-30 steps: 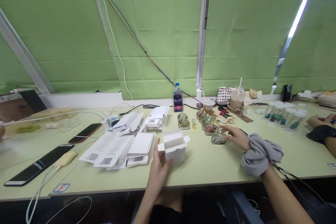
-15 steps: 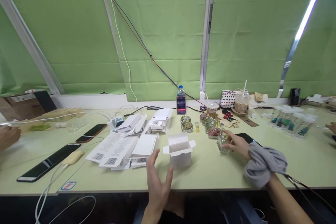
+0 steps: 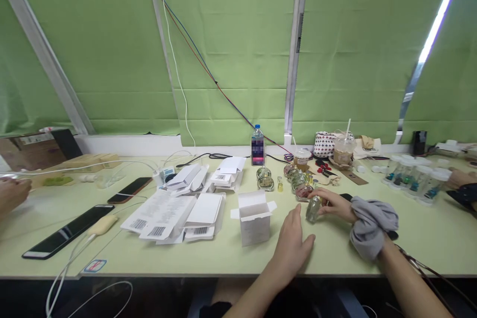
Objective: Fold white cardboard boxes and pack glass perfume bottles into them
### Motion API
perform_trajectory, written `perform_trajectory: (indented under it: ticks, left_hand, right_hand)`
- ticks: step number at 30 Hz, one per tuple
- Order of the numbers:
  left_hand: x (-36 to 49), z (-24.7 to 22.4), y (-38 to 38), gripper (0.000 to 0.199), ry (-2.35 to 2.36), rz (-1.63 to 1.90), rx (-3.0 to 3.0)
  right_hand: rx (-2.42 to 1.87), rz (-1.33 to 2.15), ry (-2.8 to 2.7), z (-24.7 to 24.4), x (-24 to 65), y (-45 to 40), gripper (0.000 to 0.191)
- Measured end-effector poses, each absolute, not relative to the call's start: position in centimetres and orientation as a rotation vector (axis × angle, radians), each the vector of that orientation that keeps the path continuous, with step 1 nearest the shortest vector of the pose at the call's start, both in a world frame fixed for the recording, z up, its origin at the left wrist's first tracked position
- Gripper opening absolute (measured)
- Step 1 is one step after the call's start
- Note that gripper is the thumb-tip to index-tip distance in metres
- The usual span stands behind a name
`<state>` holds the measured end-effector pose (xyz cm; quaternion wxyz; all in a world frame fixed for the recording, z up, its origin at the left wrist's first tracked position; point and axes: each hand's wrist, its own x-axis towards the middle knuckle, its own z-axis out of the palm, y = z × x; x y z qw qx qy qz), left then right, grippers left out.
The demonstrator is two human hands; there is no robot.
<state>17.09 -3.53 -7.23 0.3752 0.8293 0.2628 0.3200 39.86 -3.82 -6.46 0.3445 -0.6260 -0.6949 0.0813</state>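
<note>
My right hand [image 3: 333,204], with a grey scrunchie [image 3: 373,226] at its wrist, pinches a small clear glass bottle [image 3: 313,210] with greenish contents, tilted at the table. My left hand [image 3: 292,242] hovers just left of that bottle, thumb and fingers apart, holding nothing. An open white box [image 3: 255,226] stands upright to the left of it, flaps spread. Behind the held bottle, a row of similar glass bottles [image 3: 302,191] holds pinkish and green contents. Two more glass bottles [image 3: 265,182] sit behind the box, beside a tiny vial of yellow liquid [image 3: 279,185].
Flattened white boxes [image 3: 203,208] lie in piles on the left, near two phones [image 3: 69,231] and cables. A water bottle [image 3: 257,146] and iced drinks [image 3: 343,149] stand at the back. Lidded clear tubes [image 3: 430,184] are at the right. Other people's hands [image 3: 13,194] show at both sides.
My left hand has moved right, from in front of the white box to near the held bottle. My right hand has tilted the bottle and shifted it slightly left.
</note>
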Motion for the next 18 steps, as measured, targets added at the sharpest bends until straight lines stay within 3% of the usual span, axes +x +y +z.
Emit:
perform_trajectory:
  ticks: [7,11,15,18]
  left_hand:
    - [17.9,-8.1,-2.3,0.065,0.758,0.885,2.03]
    - [16.7,-8.4,-2.5,0.061,0.745,0.964,1.976]
    - [15.3,-8.1,-1.8,0.058,0.664,0.943,1.984]
    - [14.6,-7.9,-1.3,0.052,0.71,0.942,1.973]
  right_hand:
    - [-1.66,0.244,-1.876,-6.7,37.4,-4.1,0.007]
    - [-1.608,0.281,-1.943,-6.7,34.4,-4.4,0.009]
    - [-1.539,0.352,-1.991,-6.2,33.7,-5.4,0.026]
    - [-1.632,0.216,-1.852,-6.0,35.8,-6.4,0.03]
